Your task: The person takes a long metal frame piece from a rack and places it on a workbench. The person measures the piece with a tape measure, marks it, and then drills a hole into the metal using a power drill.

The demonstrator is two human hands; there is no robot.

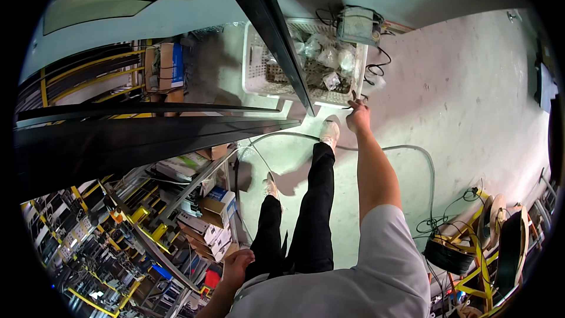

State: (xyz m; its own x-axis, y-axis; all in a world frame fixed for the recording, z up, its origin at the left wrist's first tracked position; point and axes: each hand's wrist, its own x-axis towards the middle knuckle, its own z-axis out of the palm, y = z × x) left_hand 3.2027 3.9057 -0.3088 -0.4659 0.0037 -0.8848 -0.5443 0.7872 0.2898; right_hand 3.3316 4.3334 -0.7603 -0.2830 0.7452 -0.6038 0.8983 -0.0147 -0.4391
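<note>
Two hands in view, one busy, one idle. Right hand: arm stretched forward and down, fingers curled onto the near rim of a white perforated plastic crate; the fingertips touch the rim, but whether they hook over it or only press against it cannot be told at this size. Crate sits on the pale concrete floor just ahead of the person's forward shoe, partly hidden behind a dark diagonal beam. Contents: clear plastic bags of small dark parts, heaped toward the right side. A grey boxy device with black cables rests on the crate's far right corner.

Left hand: low beside the left thigh, fingers loosely folded, holding nothing visible. Nearest to it, cardboard boxes on metal shelving to the person's left.

Further out: a grey hose arcs over the floor behind the right arm; coiled black cable lies lower right, near yellow frames.
</note>
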